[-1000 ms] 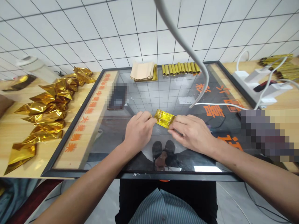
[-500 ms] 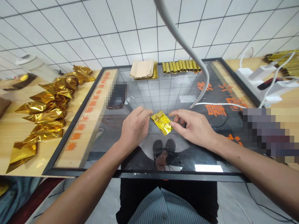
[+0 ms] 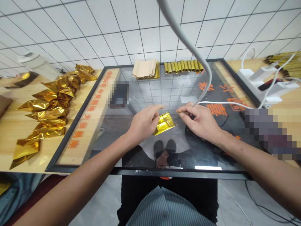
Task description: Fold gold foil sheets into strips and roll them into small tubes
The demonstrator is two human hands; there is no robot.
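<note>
A folded, shiny gold foil piece (image 3: 165,124) lies tilted over the dark glass top in front of me. My left hand (image 3: 145,121) is closed at its left edge, the thumb against the foil and the index finger stretched out above it. Just right of the foil, separated from it by a small gap, is my right hand (image 3: 198,121). Its thumb and index finger are slightly apart with nothing visible between them, and the other fingers are curled.
Crumpled gold foil pieces (image 3: 50,114) line the wooden surface at left. Behind stand a stack of tan papers (image 3: 144,69) and a row of gold rolls (image 3: 183,67). A grey flexible arm (image 3: 188,44) hangs down near my right hand. White chargers (image 3: 263,73) sit at right.
The gold foil piece has turned, its long side now slanting up to the right. My right hand has come off its edge and shifted right; my left hand has moved right onto it.
</note>
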